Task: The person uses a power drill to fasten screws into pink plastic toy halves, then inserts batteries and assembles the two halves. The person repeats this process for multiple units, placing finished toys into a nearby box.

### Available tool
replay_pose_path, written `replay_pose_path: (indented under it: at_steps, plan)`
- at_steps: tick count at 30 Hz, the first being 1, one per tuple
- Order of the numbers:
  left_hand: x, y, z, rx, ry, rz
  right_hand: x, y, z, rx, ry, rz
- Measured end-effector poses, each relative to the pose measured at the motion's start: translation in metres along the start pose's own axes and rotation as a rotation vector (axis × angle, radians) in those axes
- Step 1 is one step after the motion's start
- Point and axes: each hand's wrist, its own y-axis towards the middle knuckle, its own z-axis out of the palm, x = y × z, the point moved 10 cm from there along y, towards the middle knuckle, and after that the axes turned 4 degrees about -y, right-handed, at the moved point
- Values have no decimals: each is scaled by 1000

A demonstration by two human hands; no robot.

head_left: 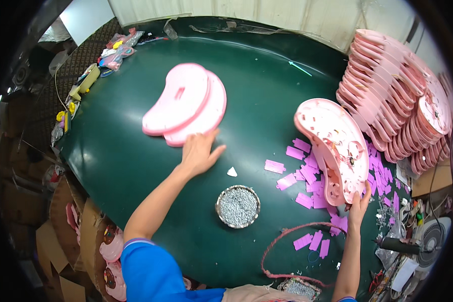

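On the green table lie two smooth pink crescent-shaped plastic covers (178, 93), one overlapping the other. My left hand (199, 153) is at the near edge of the lower cover, fingers spread and thumb out; whether it touches cannot be told. At the right, my right hand (358, 202) grips the near end of a pink crescent-shaped plastic shell (340, 133), tilted with its inside facing up. Thin coloured wires and a small dark part show inside that shell. Many flat purple plastic pieces (304, 200) are scattered beneath and around it. A small white piece (232, 171) lies near my left hand.
A round tub of small metal screws (237, 206) stands near the middle front, with another container (299, 288) by my body. Stacked pink shells (387, 90) rise at the far right. A reddish cord (266, 251) curves across the near table. A dark-handled tool (398, 245) sits right.
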Motion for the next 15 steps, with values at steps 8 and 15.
replay_pose_path:
  at_steps: [8,15]
  plan:
    - [139,-65,-35,-85,182,-297,68,-49,-5,236,275,-22]
    - [49,-157,-4,137,462,-354,25,-157,-107,217,29,30]
